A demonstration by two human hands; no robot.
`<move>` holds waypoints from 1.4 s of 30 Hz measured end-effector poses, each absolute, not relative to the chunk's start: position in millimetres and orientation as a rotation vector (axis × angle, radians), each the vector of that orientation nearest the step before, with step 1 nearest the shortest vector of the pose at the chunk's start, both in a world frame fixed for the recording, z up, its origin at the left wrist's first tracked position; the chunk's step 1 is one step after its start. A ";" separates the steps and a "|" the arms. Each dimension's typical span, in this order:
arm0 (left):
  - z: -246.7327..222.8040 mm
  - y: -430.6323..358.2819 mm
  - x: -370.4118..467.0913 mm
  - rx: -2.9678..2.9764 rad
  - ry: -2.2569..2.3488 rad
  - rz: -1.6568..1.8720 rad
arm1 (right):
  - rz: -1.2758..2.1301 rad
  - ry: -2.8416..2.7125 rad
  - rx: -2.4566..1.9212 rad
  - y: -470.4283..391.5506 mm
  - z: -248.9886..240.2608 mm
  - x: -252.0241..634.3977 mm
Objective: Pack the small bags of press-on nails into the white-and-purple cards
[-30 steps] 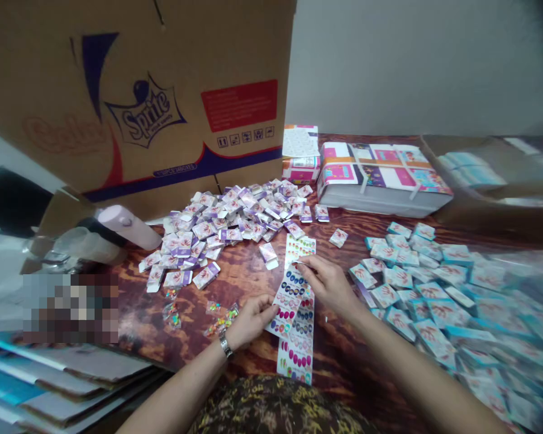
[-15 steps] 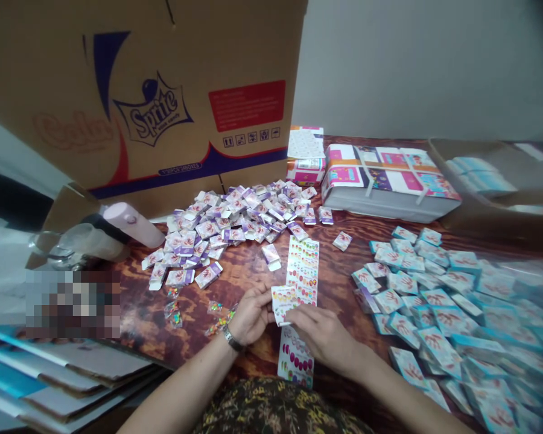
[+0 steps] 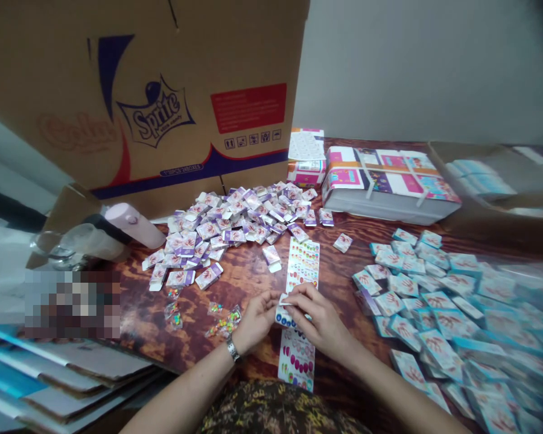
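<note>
Near the table's front edge, my left hand, with a watch on its wrist, pinches the left side of a small printed sticker sheet. My right hand closes its fingertips on the same sheet's upper part, which looks folded over. Blue round prints show on the part below the fingers. Beneath both hands lies a long strip of colorful sticker sheets, partly covered by them. Little packets of colored candies rest left of my left hand. One white and purple box lies just beyond the hands.
A heap of small purple and white boxes sits before a large carton. Many blue and white boxes spread at right. Behind are a strapped stack and an open carton. A pink bottle stands left.
The small sheet has been folded or turned: its yellow and red prints are hidden and blue ones show. My right hand has moved slightly up, its fingertips now at the sheet's top.
</note>
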State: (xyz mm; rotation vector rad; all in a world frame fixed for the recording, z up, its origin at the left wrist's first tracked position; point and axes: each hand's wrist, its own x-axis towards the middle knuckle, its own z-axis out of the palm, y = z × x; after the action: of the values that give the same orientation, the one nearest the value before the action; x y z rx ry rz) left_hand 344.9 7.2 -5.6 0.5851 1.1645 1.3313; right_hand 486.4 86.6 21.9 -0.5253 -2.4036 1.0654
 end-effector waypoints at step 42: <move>-35.9 -110.5 284.8 1.665 2.117 0.858 | 0.462 -2.677 -0.310 80.1 -37.1 437.5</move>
State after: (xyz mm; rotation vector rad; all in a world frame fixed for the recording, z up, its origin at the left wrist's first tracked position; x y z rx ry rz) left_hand 284.8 -110.5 -35.9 1.6653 2.1174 0.8585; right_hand 437.5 80.1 -37.1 -0.3104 -2.6769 0.4621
